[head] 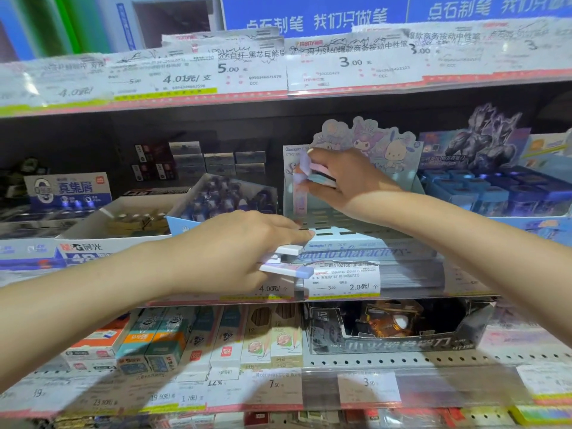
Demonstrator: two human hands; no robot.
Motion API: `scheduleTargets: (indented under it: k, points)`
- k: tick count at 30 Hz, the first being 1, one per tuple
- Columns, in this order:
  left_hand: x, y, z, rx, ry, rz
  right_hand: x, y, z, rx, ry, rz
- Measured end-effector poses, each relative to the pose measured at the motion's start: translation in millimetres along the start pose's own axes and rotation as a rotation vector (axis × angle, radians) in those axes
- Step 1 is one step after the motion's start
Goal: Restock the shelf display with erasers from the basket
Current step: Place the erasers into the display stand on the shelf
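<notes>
A pale blue cartoon-character display box [349, 224] with rows of slots stands on the middle shelf. My right hand [349, 181] reaches into its upper left part, shut on a few pastel stick erasers [305, 168], purple, pink and blue. One eraser [299, 196] stands upright in a slot at the box's left. My left hand [241, 246] hovers at the box's front left corner, gripping several white stick erasers [286, 267] with a purple tip showing. The basket is out of sight.
Other stationery boxes crowd the same shelf: a white M&G box [93, 239] at the left, a purple-print box [229, 196] beside it, blue boxes [495, 187] at the right. Price tags [340, 278] line the shelf edge. Pencil packs [269, 339] fill the shelf below.
</notes>
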State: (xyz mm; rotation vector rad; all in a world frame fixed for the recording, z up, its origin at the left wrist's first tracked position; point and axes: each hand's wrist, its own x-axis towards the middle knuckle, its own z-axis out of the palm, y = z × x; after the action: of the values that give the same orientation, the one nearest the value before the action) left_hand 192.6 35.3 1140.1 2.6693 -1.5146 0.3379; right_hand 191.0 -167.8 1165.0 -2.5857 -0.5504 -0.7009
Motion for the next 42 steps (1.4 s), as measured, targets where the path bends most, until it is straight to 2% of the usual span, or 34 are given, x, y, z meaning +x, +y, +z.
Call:
scheduleTargets:
  k: [4,7,14,16,18,20,24,27,30,33,36,39,42]
  points:
    - [0.3,1.7,-1.8,0.009,-0.014,-0.014,-1.9,-0.2,-8.8,-0.141,-0.105,-0.006]
    - [-0.4,4.3,-5.1,-0.009,-0.020,-0.024,-5.4,-3.1,-11.5,-0.146,-0.197,0.022]
    - [-1.3,10.2,-10.0,-0.092,-0.010,-0.056,-10.3,-3.1,-19.0,0.093,-0.292,0.158]
    - [0.2,13.8,-12.2,-0.136,0.015,-0.036,-12.3,-2.6,-21.6,0.118,-0.272,0.163]
    - [1.5,16.5,-12.3,-0.193,0.107,-0.030,-15.7,-5.8,-23.9,0.224,-0.223,0.196]
    - [1.7,19.5,-13.1,-0.284,0.235,-0.105,-20.6,-9.3,-26.9,0.399,-0.228,0.198]
    - [5.7,26.9,-22.3,-0.634,0.434,-0.335,-30.3,-13.4,-30.8,0.728,-0.280,0.199]
    - [9.0,29.2,-25.8,-0.821,0.414,-0.413,-33.2,-19.4,-27.8,0.851,-0.295,0.195]
    - [9.4,37.6,-26.2,-0.964,0.377,-0.367,-32.5,-23.9,-23.3,0.942,-0.289,0.252]
    - [10.2,39.0,-24.6,-1.022,0.408,-0.377,-32.1,-26.7,-19.1,0.942,-0.258,0.348]
    - [10.7,35.0,-23.6,-1.010,0.415,-0.427,-31.0,-27.5,-16.7,0.857,-0.161,0.341]
    - [9.1,34.7,-24.0,-1.012,0.383,-0.449,-28.9,-28.1,-21.3,0.787,0.001,0.195]
    - [9.5,35.1,-23.4,-0.986,0.368,-0.464,-28.3,-33.5,-27.8,0.570,0.084,0.037]
